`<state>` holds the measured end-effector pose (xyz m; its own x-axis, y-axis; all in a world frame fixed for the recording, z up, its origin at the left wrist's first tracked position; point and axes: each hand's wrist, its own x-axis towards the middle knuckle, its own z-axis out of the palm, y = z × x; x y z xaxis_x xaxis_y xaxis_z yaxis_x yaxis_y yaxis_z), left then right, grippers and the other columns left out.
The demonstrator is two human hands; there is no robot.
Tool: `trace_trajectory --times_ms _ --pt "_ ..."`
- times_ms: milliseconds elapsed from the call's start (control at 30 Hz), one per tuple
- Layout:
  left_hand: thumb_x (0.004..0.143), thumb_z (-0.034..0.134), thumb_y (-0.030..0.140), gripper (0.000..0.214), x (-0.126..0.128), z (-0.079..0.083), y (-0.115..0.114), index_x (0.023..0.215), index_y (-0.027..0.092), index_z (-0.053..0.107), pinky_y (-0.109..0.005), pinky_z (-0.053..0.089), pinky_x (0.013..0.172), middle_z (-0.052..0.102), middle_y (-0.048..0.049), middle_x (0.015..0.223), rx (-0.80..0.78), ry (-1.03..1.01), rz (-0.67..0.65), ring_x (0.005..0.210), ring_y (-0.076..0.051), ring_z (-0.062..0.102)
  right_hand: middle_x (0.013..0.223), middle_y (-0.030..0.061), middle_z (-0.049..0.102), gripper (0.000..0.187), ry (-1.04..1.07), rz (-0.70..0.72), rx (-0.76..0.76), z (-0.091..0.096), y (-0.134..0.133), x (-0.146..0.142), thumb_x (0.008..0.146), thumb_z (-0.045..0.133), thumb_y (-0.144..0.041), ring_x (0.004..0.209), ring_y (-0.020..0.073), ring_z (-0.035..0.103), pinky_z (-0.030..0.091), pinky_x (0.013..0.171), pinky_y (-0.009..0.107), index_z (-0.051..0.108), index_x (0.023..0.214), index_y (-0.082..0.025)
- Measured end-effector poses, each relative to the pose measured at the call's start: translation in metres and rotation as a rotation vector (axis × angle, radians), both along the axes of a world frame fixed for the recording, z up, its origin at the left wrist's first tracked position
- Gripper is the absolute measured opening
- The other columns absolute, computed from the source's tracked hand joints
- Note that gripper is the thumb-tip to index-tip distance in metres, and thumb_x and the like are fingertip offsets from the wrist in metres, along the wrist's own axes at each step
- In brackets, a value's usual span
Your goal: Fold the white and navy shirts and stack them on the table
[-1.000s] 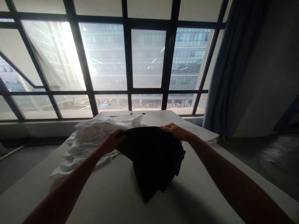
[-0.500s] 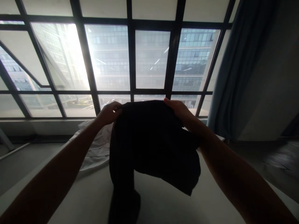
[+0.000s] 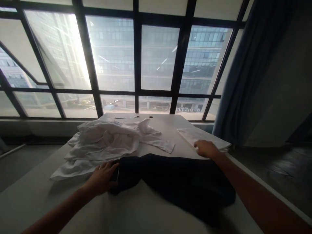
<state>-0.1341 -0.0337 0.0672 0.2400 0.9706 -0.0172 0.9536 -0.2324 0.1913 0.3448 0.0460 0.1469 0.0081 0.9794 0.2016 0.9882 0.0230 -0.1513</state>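
A dark navy garment (image 3: 175, 182) lies spread across the white table (image 3: 156, 214), its right part drooping toward me and slightly blurred. At its left end, my left hand (image 3: 103, 178) rests on the cloth with fingers apart, beside a thin white line at the edge. My right hand (image 3: 206, 149) is beyond the garment's far edge, over the corner of a folded white cloth (image 3: 207, 135). Its fingers are curled, and I cannot make out what is in them, if anything. The right forearm crosses above the garment.
Crumpled white shirts (image 3: 107, 136) are heaped on the left half of the table, with a sleeve reaching toward the middle. Behind stands a large black-framed window (image 3: 136, 58); one pane at left is tilted outward. A blue-grey curtain (image 3: 239, 81) hangs at right.
The dark garment has come down from in front of my face onto the table. Both hands have lowered; the right one is now off the garment's upper edge. The white shirts and folded cloth have come into view.
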Motion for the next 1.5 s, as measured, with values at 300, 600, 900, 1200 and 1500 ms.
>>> trace_trajectory --times_ms 300,600,900,1200,1500 --pt "0.075 0.068 0.033 0.023 0.035 -0.001 -0.006 0.097 0.025 0.073 -0.044 0.043 0.099 0.069 -0.0076 0.11 0.023 -0.051 -0.118 0.109 -0.032 0.059 0.1 0.0108 0.072 0.022 0.133 0.616 -0.221 -0.066 -0.009 -0.134 0.089 0.059 -0.03 0.093 0.0237 0.064 0.046 0.088 0.034 0.072 0.101 -0.016" --pt "0.09 0.049 0.033 0.025 -0.06 0.082 0.054 0.087 0.02 0.069 -0.036 0.043 0.101 0.069 -0.0056 0.113 0.525 -0.331 -0.284 0.11 -0.024 0.059 0.069 0.002 0.064 0.047 0.867 0.485 -0.592 0.034 -0.004 -0.066 0.083 0.059 -0.06 0.056 0.0122 0.054 0.045 0.054 0.025 0.067 0.078 -0.015" --pt "0.086 0.049 0.014 0.028 0.07 0.029 0.094 0.097 0.019 0.074 -0.038 0.047 0.092 0.073 -0.011 0.104 0.243 -0.046 -0.271 0.098 -0.027 0.067 0.097 0.0138 0.073 0.017 -0.081 0.284 -0.094 -0.034 -0.001 -0.147 0.087 0.06 -0.028 0.091 0.0269 0.069 0.049 0.077 0.033 0.073 0.088 -0.017" --pt "0.084 0.061 0.031 0.02 0.1 -0.021 0.101 0.096 0.02 0.072 -0.031 0.05 0.079 0.073 -0.0115 0.104 0.027 -0.067 0.129 0.099 -0.027 0.068 0.101 0.0118 0.074 0.028 0.028 0.406 -0.216 -0.084 0.024 -0.227 0.088 0.06 -0.039 0.095 0.0258 0.069 0.049 0.077 0.028 0.074 0.095 -0.016" --pt "0.09 0.054 0.026 0.019 0.106 -0.03 0.082 0.094 0.021 0.072 -0.029 0.047 0.076 0.073 -0.0071 0.102 0.116 -0.168 0.113 0.094 -0.023 0.069 0.082 0.012 0.074 0.018 0.437 0.295 -0.242 -0.109 0.036 -0.216 0.082 0.054 -0.018 0.08 0.0237 0.072 0.053 0.071 0.028 0.072 0.08 -0.013"
